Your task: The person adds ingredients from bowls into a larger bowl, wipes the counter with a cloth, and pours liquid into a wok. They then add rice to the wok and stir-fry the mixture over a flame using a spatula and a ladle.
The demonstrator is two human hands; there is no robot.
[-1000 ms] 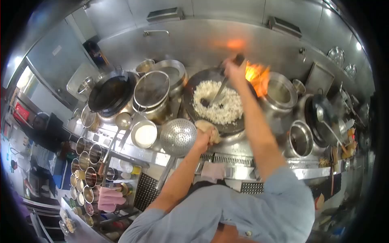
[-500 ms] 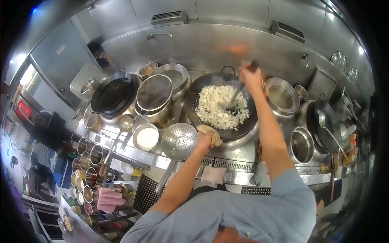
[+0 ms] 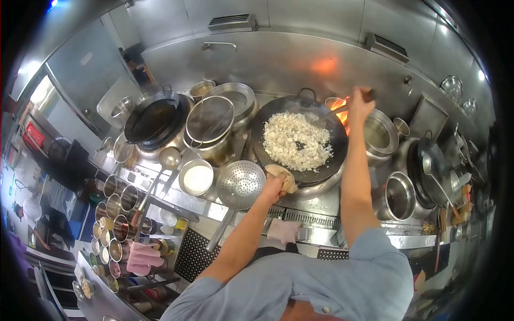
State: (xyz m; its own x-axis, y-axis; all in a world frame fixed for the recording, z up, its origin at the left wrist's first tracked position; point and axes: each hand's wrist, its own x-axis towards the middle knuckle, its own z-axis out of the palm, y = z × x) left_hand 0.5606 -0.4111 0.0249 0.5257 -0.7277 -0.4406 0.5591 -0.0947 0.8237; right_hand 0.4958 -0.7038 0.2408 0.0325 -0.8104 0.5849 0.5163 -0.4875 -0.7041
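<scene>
The left hand [image 3: 273, 187] has its fingers clenched around a folded cloth [image 3: 284, 177] pressed to the near rim of the black wok [image 3: 258, 140], which sits on the burner straight ahead, heaped with fried rice [image 3: 297, 140]. The right hand [image 3: 357, 102], raised over the wok's far right edge beside the flames [image 3: 339, 109], is closed tight on the dark handle of a ladle [image 3: 368, 95]. Just right stands a steel pot [image 3: 379, 135] of clear liquid. To the left, a perforated skimmer [image 3: 239, 184] lies beside a bowl [image 3: 197, 179] of white contents.
</scene>
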